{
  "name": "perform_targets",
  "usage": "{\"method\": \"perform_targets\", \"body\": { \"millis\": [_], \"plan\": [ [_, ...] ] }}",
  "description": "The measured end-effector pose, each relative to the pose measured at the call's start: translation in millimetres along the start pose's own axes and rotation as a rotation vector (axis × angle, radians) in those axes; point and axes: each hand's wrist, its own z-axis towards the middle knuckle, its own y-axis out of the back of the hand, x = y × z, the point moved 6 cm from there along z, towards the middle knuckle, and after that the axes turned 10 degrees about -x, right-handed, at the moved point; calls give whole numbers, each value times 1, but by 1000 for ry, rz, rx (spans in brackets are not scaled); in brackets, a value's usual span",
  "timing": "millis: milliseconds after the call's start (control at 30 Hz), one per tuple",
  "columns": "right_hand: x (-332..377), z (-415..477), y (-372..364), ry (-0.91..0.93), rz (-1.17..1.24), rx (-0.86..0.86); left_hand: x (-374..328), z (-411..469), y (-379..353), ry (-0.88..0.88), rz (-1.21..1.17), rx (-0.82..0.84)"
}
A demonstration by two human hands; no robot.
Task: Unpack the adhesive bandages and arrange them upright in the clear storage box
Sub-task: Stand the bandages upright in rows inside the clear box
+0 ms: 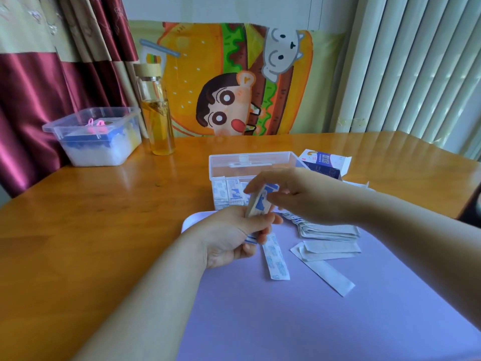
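Wooden table [104, 217], with a purple mat [286, 321] laid over its near right part. Clear storage box [250, 157] stands at the mat's far edge, lid off or open, I cannot tell which. A row of bandages [229, 192] already stands upright along its left front wall, so the task looks partly done. An opened carton [322, 165] lies just right of the box. Flat pile of wrapped strips [328, 230] sits on the mat under the right forearm, not yet boxed. Left hand [234, 235] is curled round the lower end of a small stack [259, 204], held roughly upright over the mat's far edge, just in front of the box. Right hand [299, 194] arches over the stack's top end with bent fingers and appears to pinch it; motion blur hides the exact contact. Two loose items lie flat on the mat near the left hand: a printed strip [276, 259] and a plain white strip [330, 278]. Judgement on handling: paper-wrapped strips, very light, thin and floppy, and the smooth wrappers are likely to slide and fan out. Best gripped as a squared bundle across the flat faces, near both ends, then lowered on edge against the standing row so nothing tips.
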Motion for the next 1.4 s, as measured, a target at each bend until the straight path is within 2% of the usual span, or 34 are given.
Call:
{"method": "perform_targets", "body": {
  "millis": [233,367,533,633,733,900,1000,1067,1200,1300,1400],
  "plan": [
    [-2,10,6,-31,113,-33,-6,-1,3,-50,43,33],
    [-5,15,6,-63,201,-61,-9,0,5,-111,98,-13],
    [-5,18,11,-103,351,-6,-19,-7,4,-181,86,-35],
    [0,26,27,-57,290,-64,-35,-12,4,-271,90,-99],
    [3,39,47,-20,225,-153,-63,-12,11,-401,223,-201],
    [-10,57,65,-46,219,-268,-118,-4,22,-576,694,-454],
    [-27,72,73,-108,227,-355,-142,12,18,-672,781,-549],
    [-42,86,75,-164,218,-391,-149,29,13,-732,806,-555],
    [-64,109,63,-234,2,-294,-143,69,10,-632,799,-465],
    [-81,120,40,-279,-146,-138,-121,99,15,-400,752,-380],
    [-96,129,20,-344,-187,-14,-100,120,18,-189,619,-301]
  ]
}}
